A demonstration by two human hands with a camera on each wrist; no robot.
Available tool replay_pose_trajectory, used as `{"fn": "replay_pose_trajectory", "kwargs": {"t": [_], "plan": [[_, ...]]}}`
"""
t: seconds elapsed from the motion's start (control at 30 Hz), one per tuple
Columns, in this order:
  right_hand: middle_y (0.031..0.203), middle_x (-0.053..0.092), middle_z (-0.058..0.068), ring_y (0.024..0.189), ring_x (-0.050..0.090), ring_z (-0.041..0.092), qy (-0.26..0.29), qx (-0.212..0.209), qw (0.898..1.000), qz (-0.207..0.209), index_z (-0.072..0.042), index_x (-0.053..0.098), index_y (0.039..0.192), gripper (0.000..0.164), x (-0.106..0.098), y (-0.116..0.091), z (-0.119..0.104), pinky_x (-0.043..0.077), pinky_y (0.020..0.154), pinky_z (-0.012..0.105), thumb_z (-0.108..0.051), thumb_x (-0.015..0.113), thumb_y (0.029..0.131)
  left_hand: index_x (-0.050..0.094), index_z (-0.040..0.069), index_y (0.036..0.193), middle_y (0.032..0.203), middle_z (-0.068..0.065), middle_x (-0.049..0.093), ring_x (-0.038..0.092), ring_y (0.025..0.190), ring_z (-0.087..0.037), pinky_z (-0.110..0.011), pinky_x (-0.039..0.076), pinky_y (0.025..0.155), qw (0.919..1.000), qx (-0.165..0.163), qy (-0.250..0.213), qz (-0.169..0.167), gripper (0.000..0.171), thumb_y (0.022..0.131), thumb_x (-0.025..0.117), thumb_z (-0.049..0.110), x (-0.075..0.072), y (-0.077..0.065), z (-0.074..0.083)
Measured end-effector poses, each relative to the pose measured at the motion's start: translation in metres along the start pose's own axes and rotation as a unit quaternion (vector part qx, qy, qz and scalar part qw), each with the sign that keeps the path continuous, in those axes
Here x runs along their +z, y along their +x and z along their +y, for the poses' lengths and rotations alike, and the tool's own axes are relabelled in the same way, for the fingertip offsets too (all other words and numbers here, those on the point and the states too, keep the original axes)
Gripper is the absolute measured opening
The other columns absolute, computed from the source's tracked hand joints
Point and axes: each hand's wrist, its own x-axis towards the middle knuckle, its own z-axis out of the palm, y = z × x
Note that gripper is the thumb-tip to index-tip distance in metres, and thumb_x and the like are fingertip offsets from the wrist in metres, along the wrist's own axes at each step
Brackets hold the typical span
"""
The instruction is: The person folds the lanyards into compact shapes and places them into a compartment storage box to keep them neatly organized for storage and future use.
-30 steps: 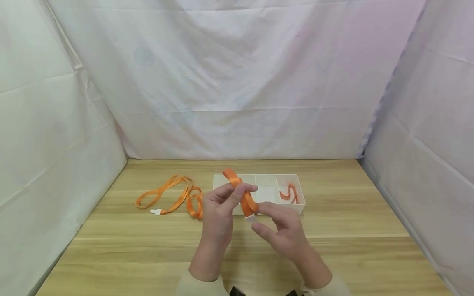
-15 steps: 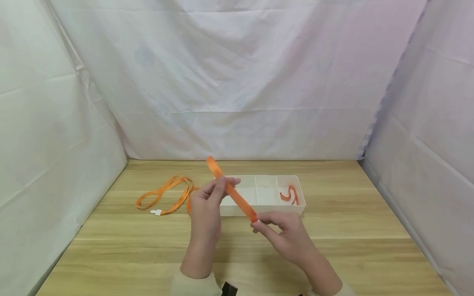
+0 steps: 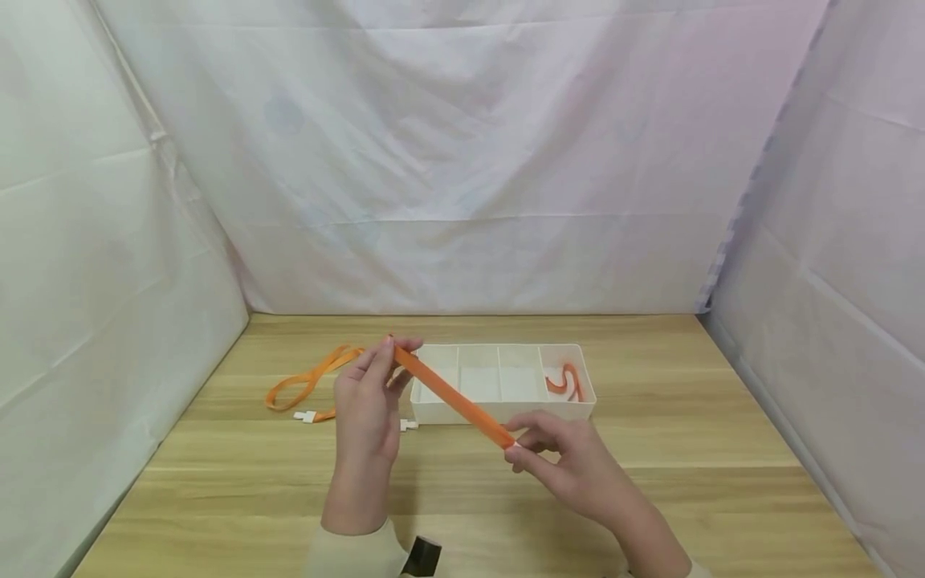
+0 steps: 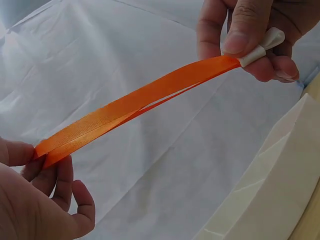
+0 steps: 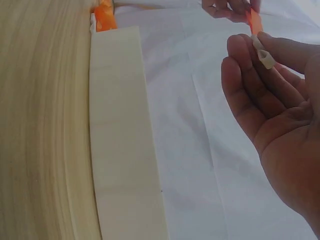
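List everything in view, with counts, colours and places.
Table: 1, wood-coloured, lower view
Cloth walls: 3, white, behind and beside the table
Tray: 1, white, on the table
Tray strap: 1, orange, tray's rightmost compartment
Loose straps: count unclear, orange, left of tray
Clips: 2, white, on the table
Held strap: 1, orange, in the air
End piece: 1, white, held strap's right end
Dark object: 1, black, bottom edge
Sleeves: 2, cream, bottom edge
Left hand: 1, bare, pinching held strap's left end
Right hand: 1, bare, pinching its right end

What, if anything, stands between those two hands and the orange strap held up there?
Nothing visible: the left hand and right hand pinch opposite ends of the orange strap directly. In the head view, the white tray shows behind it.
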Motion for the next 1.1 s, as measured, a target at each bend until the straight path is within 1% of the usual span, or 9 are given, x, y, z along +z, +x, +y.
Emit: {"fn": "replay_pose_trajectory", "kwargs": {"t": [0.13, 0.27, 0.37, 0.47, 0.73, 0.9, 1.0, 1.07, 1.1], "plan": [[0.085, 0.081, -0.004, 0.073, 0.076, 0.008, 0.008, -0.003, 1.0, 0.002, -0.014, 0.073, 0.116, 0.021, -0.002, -0.001, 0.0, 0.062, 0.072, 0.027, -0.008, 0.078, 0.096, 0.081, 0.013, 0.102, 0.107, 0.002, 0.076, 0.069, 0.104, -0.018, -0.04, 0.053, 0.098, 0.9986, -0.019, -0.04, -0.03, 0.019, 0.107, 0.063, 0.011, -0.002, -0.001, 0.001], [0.084, 0.081, -0.004, 0.072, 0.075, 0.005, 0.003, 0.0, 1.0, 0.024, -0.014, 0.072, 0.115, 0.023, -0.004, -0.002, -0.002, 0.062, 0.071, 0.026, -0.005, 0.078, 0.095, 0.073, 0.02, 0.123, 0.123, 0.001, 0.066, 0.066, 0.104, -0.014, -0.041, 0.061, 0.096, 0.9922, -0.025, -0.022, -0.12, 0.029, 0.106, 0.06, 0.001, -0.004, -0.004, 0.0], [0.083, 0.081, -0.003, 0.072, 0.075, 0.003, -0.001, -0.005, 0.999, 0.044, -0.014, 0.071, 0.112, 0.024, -0.007, -0.001, -0.003, 0.062, 0.069, 0.026, -0.002, 0.079, 0.094, 0.047, 0.028, 0.152, 0.134, -0.003, 0.053, 0.069, 0.103, -0.014, -0.046, 0.063, 0.099, 0.9715, -0.013, 0.018, -0.236, 0.059, 0.104, 0.055, -0.006, -0.005, -0.008, 0.0], [0.082, 0.08, -0.003, 0.071, 0.075, 0.006, -0.01, -0.019, 0.998, 0.063, -0.014, 0.071, 0.112, 0.025, -0.01, 0.002, -0.003, 0.061, 0.069, 0.025, -0.001, 0.08, 0.092, 0.018, 0.033, 0.164, 0.135, -0.007, 0.046, 0.076, 0.104, -0.019, -0.05, 0.06, 0.103, 0.9467, 0.004, 0.039, -0.32, 0.082, 0.103, 0.052, -0.01, -0.007, -0.01, 0.0], [0.084, 0.082, 0.003, 0.073, 0.077, 0.011, -0.005, -0.048, 0.994, 0.094, -0.009, 0.071, 0.111, 0.029, -0.013, 0.003, 0.0, 0.059, 0.068, 0.019, 0.009, 0.078, 0.089, 0.003, 0.041, 0.169, 0.139, -0.013, 0.048, 0.078, 0.108, -0.022, -0.045, 0.057, 0.109, 0.9292, -0.017, 0.017, -0.369, 0.095, 0.105, 0.048, -0.013, -0.011, -0.015, 0.003], [0.086, 0.082, 0.006, 0.075, 0.078, 0.013, 0.019, -0.05, 0.995, 0.089, -0.008, 0.07, 0.112, 0.028, -0.011, 0.006, 0.003, 0.062, 0.072, 0.021, 0.009, 0.076, 0.091, 0.007, 0.036, 0.17, 0.138, -0.008, 0.049, 0.066, 0.121, -0.016, -0.044, 0.056, 0.111, 0.8971, -0.001, -0.059, -0.438, 0.092, 0.103, 0.038, -0.02, -0.013, -0.016, -0.003], [0.087, 0.082, 0.007, 0.078, 0.077, 0.011, 0.023, -0.049, 0.994, 0.092, -0.008, 0.068, 0.113, 0.029, -0.009, 0.011, 0.007, 0.063, 0.074, 0.023, 0.01, 0.076, 0.091, 0.012, 0.036, 0.169, 0.138, -0.006, 0.051, 0.058, 0.128, -0.015, -0.044, 0.057, 0.111, 0.875, -0.02, -0.097, -0.474, 0.092, 0.102, 0.037, -0.021, -0.011, -0.017, -0.012], [0.087, 0.082, 0.008, 0.08, 0.077, 0.008, 0.024, -0.053, 0.994, 0.096, -0.007, 0.068, 0.113, 0.029, -0.007, 0.015, 0.01, 0.063, 0.076, 0.023, 0.012, 0.075, 0.091, 0.011, 0.037, 0.169, 0.139, -0.007, 0.05, 0.059, 0.126, -0.014, -0.043, 0.057, 0.11, 0.8676, -0.044, -0.098, -0.485, 0.092, 0.103, 0.039, -0.02, -0.008, -0.02, -0.019], [0.087, 0.082, 0.008, 0.082, 0.077, 0.007, 0.025, -0.051, 0.994, 0.097, -0.006, 0.067, 0.113, 0.029, -0.007, 0.017, 0.011, 0.063, 0.078, 0.022, 0.012, 0.074, 0.092, 0.008, 0.037, 0.17, 0.145, -0.01, 0.047, 0.057, 0.133, -0.017, -0.041, 0.056, 0.111, 0.87, -0.065, -0.083, -0.482, 0.093, 0.103, 0.041, -0.018, -0.006, -0.023, -0.021]]}}
